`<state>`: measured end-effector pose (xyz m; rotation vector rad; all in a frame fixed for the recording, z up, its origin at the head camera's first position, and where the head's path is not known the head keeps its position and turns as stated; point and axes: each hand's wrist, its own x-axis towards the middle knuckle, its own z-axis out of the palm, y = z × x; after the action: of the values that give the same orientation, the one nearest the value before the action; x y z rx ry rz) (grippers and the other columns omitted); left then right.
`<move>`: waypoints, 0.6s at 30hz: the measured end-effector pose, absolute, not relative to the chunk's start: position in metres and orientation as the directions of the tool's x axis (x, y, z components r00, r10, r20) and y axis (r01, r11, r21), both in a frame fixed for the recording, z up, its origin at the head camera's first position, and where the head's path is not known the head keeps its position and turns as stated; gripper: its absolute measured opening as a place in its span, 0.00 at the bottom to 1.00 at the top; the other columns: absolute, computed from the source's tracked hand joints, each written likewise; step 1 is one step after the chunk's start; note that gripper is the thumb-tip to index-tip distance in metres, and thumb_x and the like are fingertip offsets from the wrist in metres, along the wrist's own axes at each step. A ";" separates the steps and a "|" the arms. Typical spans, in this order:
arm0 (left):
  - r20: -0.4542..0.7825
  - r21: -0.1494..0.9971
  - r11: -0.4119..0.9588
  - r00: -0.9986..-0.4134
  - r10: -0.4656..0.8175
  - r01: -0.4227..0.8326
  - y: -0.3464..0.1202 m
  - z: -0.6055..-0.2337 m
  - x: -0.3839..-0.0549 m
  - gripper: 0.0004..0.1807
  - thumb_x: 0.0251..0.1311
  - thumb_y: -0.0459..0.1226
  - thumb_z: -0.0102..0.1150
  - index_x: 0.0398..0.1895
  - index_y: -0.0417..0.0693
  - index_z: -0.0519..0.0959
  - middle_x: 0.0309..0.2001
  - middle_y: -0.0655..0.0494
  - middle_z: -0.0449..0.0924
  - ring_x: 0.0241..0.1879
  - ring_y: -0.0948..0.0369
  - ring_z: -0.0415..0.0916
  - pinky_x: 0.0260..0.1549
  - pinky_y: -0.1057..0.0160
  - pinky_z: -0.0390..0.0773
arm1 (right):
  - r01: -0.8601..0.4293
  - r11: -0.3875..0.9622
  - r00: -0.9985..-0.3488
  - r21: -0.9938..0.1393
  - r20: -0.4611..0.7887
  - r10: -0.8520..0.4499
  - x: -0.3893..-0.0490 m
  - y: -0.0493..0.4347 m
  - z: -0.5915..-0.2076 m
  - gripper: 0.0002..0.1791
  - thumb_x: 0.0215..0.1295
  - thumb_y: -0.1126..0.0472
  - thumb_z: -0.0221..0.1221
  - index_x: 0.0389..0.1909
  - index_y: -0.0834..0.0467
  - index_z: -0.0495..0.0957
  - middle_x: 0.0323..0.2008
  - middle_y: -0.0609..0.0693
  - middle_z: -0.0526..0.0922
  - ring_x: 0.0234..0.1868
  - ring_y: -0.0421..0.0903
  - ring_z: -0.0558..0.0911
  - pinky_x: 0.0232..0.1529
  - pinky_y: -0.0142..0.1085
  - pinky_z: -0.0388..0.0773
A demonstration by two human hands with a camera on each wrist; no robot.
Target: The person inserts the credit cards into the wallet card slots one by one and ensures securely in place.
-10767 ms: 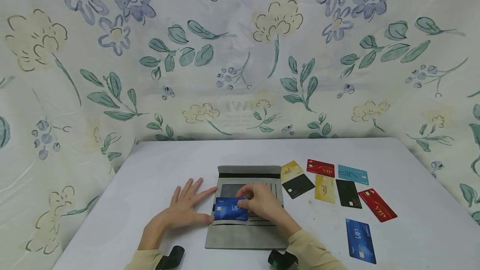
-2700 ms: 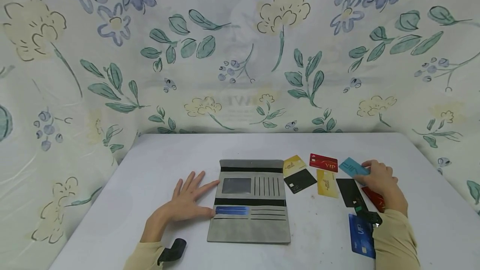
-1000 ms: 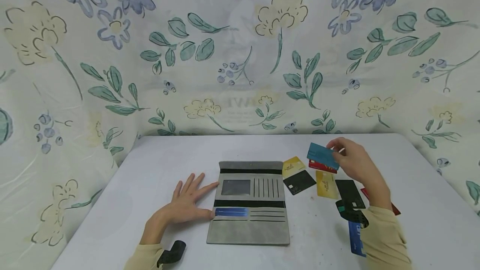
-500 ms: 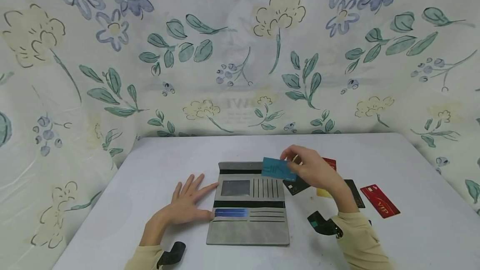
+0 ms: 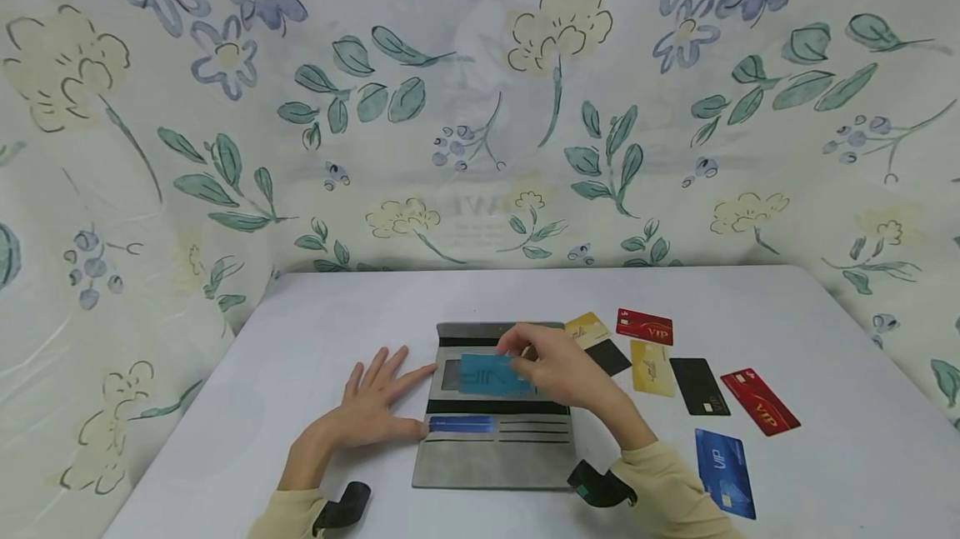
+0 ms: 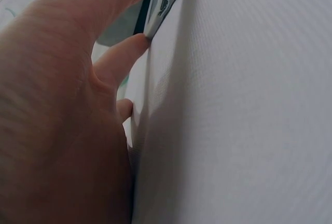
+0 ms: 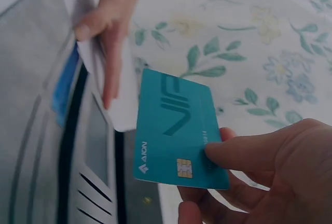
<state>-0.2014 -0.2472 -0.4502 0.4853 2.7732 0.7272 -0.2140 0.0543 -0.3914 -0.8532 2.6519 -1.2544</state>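
A grey card wallet [image 5: 495, 468] lies unfolded on the white table, with a clear window and rows of slots. Over its upper half my right hand [image 5: 562, 364] pinches a teal VIP card [image 5: 487, 375] by its right end. In the right wrist view the teal card [image 7: 176, 130] shows a gold chip and sits between thumb and fingers. My left hand [image 5: 367, 410] lies spread on the table, thumb and index fingertip at the wallet's left edge. A blue card [image 5: 461, 424] sits in a lower left slot, only a strip of it showing.
Right of the wallet lie loose cards: a red card [image 5: 645, 326], a yellow card [image 5: 652, 368], a black card [image 5: 699, 386], a second red card [image 5: 761, 401] and a blue VIP card [image 5: 723, 472]. Another yellow card [image 5: 587, 328] overlaps a second black card [image 5: 609, 357] beside the wallet.
The right hand picked up the teal card at the far right and carried it left over the wallet. Earlier it held the blue card, now in a slot. The left hand stayed put.
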 end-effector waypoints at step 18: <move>-0.156 0.520 0.817 -0.913 0.377 0.248 -0.246 -0.448 -0.201 0.48 0.46 0.56 0.65 0.74 0.57 0.64 0.79 0.38 0.39 0.76 0.36 0.24 0.67 0.31 0.21 | -0.380 0.531 -0.832 -0.757 0.029 -0.554 -0.199 0.012 -0.417 0.07 0.67 0.66 0.59 0.42 0.53 0.82 0.35 0.46 0.80 0.34 0.39 0.76 0.37 0.32 0.74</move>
<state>-0.2011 -0.2464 -0.4480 0.4816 2.7497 0.7371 -0.1992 0.0115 -0.4168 -0.7913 2.5546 -1.1849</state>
